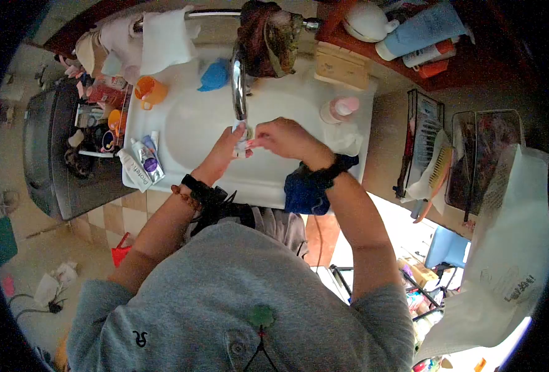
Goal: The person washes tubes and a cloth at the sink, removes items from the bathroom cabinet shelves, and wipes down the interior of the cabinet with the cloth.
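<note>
Over the white sink point(184, 175), below the chrome faucet point(238, 87), my left hand point(218, 155) is closed around a small white object point(240, 150), whose kind I cannot make out. My right hand point(287, 139) comes in from the other side with its fingers pinched against the object's right edge. A small pinkish-red spot shows at those fingertips; whether it is a separate piece is unclear. Both wrists wear black bands. Beside my right wrist, a dark blue cloth point(308, 188) hangs over the sink's front edge.
White tubes point(139, 167) and an orange cup point(150, 92) stand at the sink's left. A blue item point(214, 75) lies behind. On the right are a pink-topped bottle point(336, 110) and crumpled white plastic point(347, 142). A dark cloth point(267, 40) hangs by the faucet.
</note>
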A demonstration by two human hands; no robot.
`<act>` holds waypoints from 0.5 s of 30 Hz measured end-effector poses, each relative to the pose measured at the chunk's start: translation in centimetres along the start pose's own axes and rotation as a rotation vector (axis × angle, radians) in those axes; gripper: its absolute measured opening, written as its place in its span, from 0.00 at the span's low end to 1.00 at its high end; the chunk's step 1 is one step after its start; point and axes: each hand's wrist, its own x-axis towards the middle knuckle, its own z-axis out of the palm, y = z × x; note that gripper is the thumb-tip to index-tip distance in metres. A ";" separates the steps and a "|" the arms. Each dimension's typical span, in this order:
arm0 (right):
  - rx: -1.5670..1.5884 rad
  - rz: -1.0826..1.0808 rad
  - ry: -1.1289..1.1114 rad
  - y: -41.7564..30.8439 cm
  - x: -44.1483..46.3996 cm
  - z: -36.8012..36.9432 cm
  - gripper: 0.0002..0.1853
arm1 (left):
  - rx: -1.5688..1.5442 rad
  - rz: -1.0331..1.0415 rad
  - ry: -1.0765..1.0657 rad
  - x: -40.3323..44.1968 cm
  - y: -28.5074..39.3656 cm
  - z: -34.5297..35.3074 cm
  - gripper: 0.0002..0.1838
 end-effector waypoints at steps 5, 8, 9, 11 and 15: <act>-0.068 0.141 0.015 1.5 2.1 2.1 0.12 | 0.063 0.122 -0.043 0.2 0.2 -0.1 0.14; -0.137 0.044 0.397 3.2 3.8 1.6 0.17 | 0.079 0.126 0.015 0.6 0.1 -0.7 0.12; -0.162 0.031 0.449 3.1 4.3 1.2 0.19 | 0.046 0.120 0.016 0.5 0.2 -0.7 0.12; -0.210 0.010 0.558 2.5 5.6 0.7 0.22 | -0.017 0.106 0.014 0.4 0.4 -0.7 0.11; -0.334 0.076 0.603 2.7 7.8 2.2 0.24 | -0.072 0.126 0.138 0.7 0.6 -0.4 0.11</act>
